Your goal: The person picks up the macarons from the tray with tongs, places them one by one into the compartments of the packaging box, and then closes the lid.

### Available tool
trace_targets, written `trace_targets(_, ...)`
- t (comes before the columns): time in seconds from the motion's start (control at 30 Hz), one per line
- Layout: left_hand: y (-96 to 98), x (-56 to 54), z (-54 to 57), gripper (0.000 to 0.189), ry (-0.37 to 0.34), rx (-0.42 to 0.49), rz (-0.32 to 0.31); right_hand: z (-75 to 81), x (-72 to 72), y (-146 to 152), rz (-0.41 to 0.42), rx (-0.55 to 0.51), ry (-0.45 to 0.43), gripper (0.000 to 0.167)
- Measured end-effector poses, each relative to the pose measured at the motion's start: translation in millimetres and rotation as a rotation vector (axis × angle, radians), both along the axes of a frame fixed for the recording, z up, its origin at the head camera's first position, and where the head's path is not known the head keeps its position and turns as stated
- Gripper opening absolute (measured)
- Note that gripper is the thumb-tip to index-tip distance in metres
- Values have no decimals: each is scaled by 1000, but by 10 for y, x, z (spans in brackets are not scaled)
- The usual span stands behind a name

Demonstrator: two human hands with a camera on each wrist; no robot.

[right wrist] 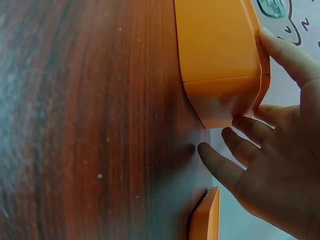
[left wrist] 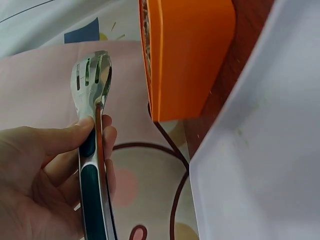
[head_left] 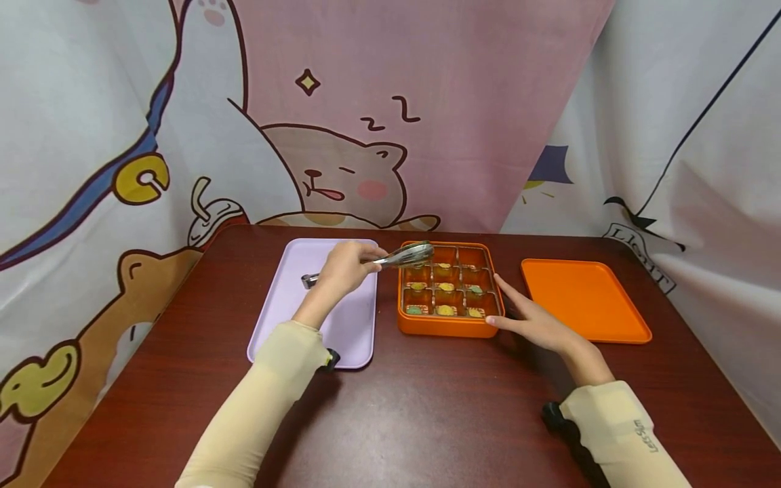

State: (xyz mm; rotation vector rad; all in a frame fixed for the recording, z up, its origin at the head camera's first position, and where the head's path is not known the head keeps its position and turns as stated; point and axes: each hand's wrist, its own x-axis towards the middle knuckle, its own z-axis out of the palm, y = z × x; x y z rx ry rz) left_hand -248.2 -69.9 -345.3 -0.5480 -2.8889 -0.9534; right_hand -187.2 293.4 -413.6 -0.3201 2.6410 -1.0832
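My left hand (head_left: 349,266) grips metal tongs (head_left: 410,255) with dark green handle pads. In the left wrist view the thumb presses the tongs (left wrist: 92,82) from one side, the fingers from the other. Their slotted heads hang over the back left of an orange divided box (head_left: 448,327). Several compartments hold small yellow or green pieces (head_left: 446,310); the heads hide part of the back left ones. Whether the tongs hold anything, I cannot tell. My right hand (head_left: 543,325) rests against the box's right side, thumb at the front right corner, fingers mostly straight (right wrist: 220,162).
Under my left forearm lies a pale purple tray (head_left: 348,342), left of the box. On the right is a flat orange lid or tray (head_left: 586,301). All stand on a dark red-brown table (head_left: 427,413), with a printed cloth (head_left: 464,122) behind it.
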Motion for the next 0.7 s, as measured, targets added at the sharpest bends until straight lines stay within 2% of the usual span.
trace_targets(0.3, 360, -113, 33, 26, -12, -1, 0, 9, -2, 7, -7, 8, -15, 94)
trace_targets(0.57, 608, -203, -18, 25, 6, -16, -8, 18, -4, 4, -15, 15, -27, 92)
trace_targets(0.7, 706, -232, -43, 24, -6, -31, 4, 26, -5, -3, -19, 17, -35, 91)
